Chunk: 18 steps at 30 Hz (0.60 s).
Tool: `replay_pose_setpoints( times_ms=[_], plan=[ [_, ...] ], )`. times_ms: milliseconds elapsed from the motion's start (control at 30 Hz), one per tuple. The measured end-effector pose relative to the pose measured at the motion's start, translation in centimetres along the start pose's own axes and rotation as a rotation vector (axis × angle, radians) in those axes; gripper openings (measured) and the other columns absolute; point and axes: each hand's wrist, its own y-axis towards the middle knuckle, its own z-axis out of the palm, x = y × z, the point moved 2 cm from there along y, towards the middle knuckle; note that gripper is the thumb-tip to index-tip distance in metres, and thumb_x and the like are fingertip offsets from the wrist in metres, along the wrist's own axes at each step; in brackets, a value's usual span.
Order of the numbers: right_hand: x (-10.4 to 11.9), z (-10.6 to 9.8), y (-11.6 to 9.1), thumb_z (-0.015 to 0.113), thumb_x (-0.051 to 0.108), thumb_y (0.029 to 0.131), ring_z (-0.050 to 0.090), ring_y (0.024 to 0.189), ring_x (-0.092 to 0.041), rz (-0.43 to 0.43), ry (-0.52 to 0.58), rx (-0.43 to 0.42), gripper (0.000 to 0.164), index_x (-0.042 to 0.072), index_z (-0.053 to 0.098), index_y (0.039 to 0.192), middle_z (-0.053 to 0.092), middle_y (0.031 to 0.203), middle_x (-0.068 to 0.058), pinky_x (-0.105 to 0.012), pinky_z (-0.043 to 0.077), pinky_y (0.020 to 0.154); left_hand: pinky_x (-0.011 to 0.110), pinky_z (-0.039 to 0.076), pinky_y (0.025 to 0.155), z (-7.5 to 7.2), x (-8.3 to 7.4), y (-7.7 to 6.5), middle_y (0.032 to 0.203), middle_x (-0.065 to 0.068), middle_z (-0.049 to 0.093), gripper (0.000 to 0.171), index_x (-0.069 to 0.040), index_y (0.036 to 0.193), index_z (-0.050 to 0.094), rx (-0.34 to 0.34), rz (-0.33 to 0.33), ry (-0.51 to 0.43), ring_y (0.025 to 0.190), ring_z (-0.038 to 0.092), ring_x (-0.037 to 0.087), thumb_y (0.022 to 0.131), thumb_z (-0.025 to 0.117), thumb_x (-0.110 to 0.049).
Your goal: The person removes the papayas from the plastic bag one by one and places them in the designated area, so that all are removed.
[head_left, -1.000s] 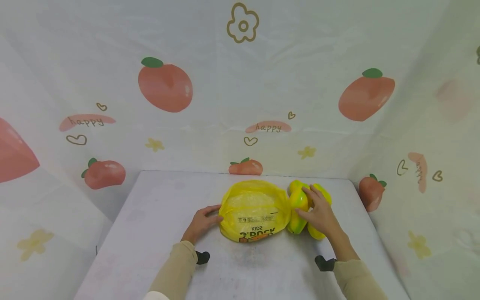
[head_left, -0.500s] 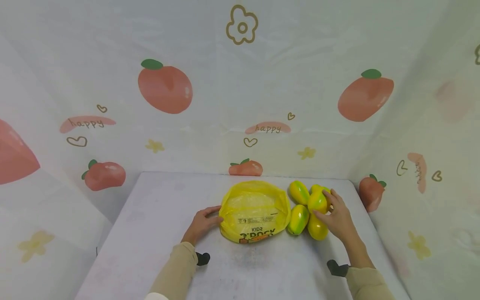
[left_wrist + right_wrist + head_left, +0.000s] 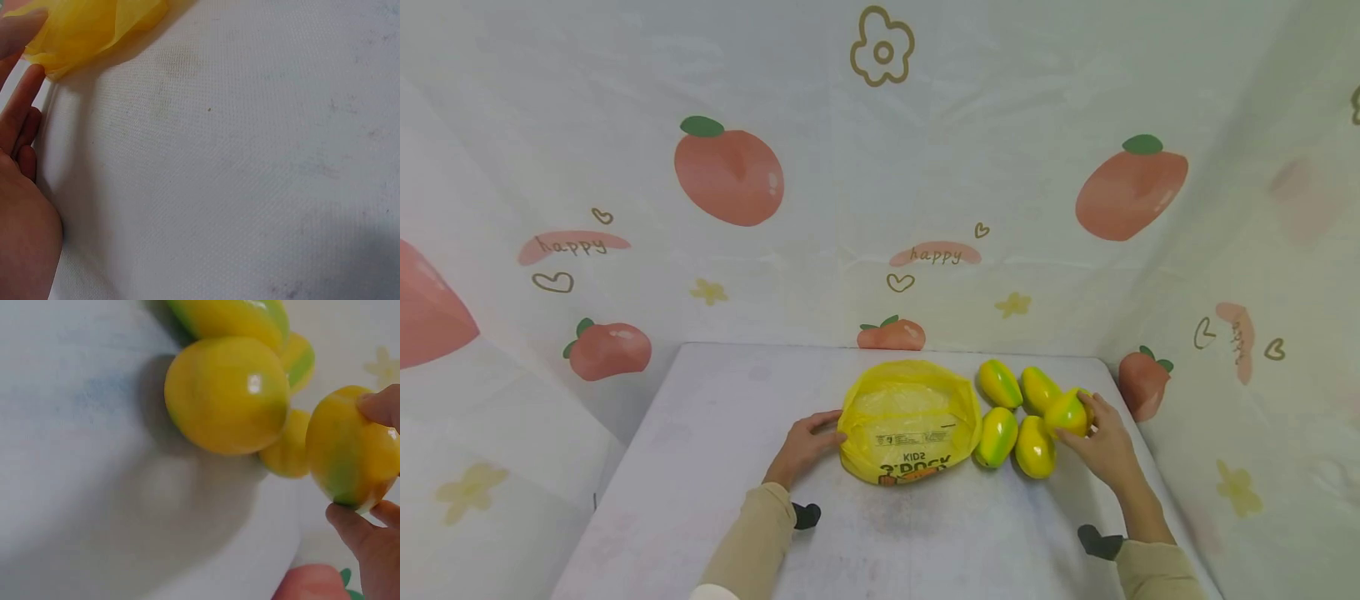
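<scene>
A yellow plastic bag (image 3: 910,425) lies on the table with its mouth spread open and dark print on its near side. My left hand (image 3: 805,446) is at its left edge; in the left wrist view, thumb and forefinger (image 3: 28,87) meet the thin plastic. To the bag's right, my right hand (image 3: 1105,442) grips a yellow-green mango (image 3: 1066,414) between thumb and fingertips, seen closely as a glossy mango (image 3: 344,450) in the right wrist view. Several other mangoes sit beside the bag, among them a near left mango (image 3: 997,437) and a near right mango (image 3: 1035,448).
A back left mango (image 3: 999,383) and a back right mango (image 3: 1039,389) complete the cluster. White cloth covers the table (image 3: 880,542). Behind it and on both sides hang fabric walls (image 3: 820,275) printed with red fruit, flowers and hearts. Dark wrist mounts show under both sleeves.
My right hand has carried a mango from beside the bag, over the other mangoes, to the right end of the cluster. The left hand and the bag have stayed in place.
</scene>
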Motion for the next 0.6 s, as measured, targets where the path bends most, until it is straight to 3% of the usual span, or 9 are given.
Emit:
replay_pose_setpoints(
  times_ms=[233,600],
  plan=[
    [-1.6,-0.7,-0.5,0.076,0.014,0.087,0.035,0.135,-0.063,-0.032,-0.031,-0.014,0.076,-0.016,0.038,0.146,0.028,0.151,-0.049,-0.075,0.041,0.104,0.064,0.027,0.124,0.1,0.1,0.0,0.147,0.003,0.061,0.052,-0.027,0.133,0.069,0.001,0.005,0.002,0.148,0.043,0.034,0.084,0.081,-0.038],
    [-3.2,0.1,-1.0,0.075,0.021,0.09,0.033,0.137,-0.062,0.059,-0.035,0.063,0.08,-0.012,0.034,0.151,0.02,0.157,-0.045,-0.073,0.038,0.11,0.064,0.026,0.125,0.1,-0.2,-0.1,0.148,0.002,0.061,0.051,-0.029,0.134,0.068,-0.003,-0.01,0.016,0.149,0.042,0.033,0.085,0.08,-0.037]
  ],
)
